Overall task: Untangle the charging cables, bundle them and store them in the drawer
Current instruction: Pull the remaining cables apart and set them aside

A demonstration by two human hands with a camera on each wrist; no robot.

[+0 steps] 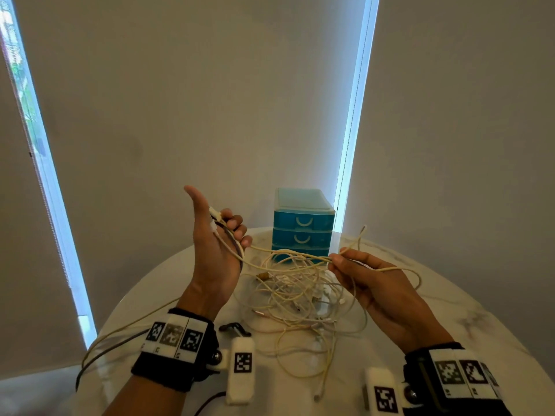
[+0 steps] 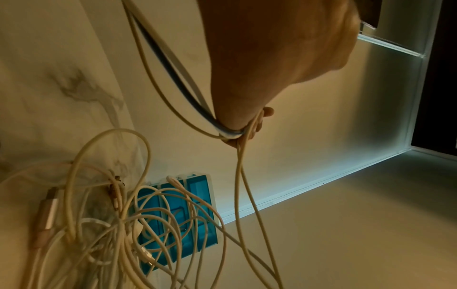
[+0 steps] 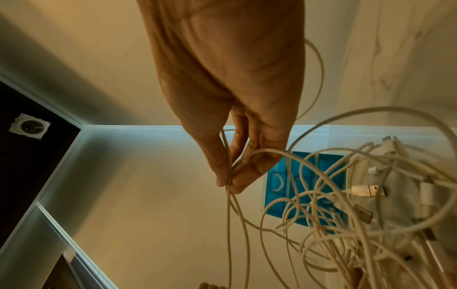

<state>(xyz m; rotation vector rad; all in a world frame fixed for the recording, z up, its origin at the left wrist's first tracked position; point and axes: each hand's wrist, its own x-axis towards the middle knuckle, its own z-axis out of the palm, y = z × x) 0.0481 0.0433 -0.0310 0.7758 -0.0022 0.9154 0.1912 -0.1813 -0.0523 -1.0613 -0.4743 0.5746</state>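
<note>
Closest to the camera, the left hand [image 1: 214,250] has its thumb up and its fingers curled around a few cable ends. The right hand [image 1: 365,276] pinches a cream cable [image 1: 288,255] that runs between the 2 hands. Most of the cables [image 1: 297,298] lie in a messy heap on the white table [image 1: 450,310]. The blue drawer box [image 1: 301,223] stands behind, with its 2 visible drawers closed. I think the untangling has only started; bundling and storing are left.

A round white marble-patterned table [image 1: 450,310] is seen, on which a tangled heap of white charging cables [image 1: 300,295] is spread (one strand trails off the left edge). A small blue drawer unit [image 1: 301,225] is set at the far edge.
</note>
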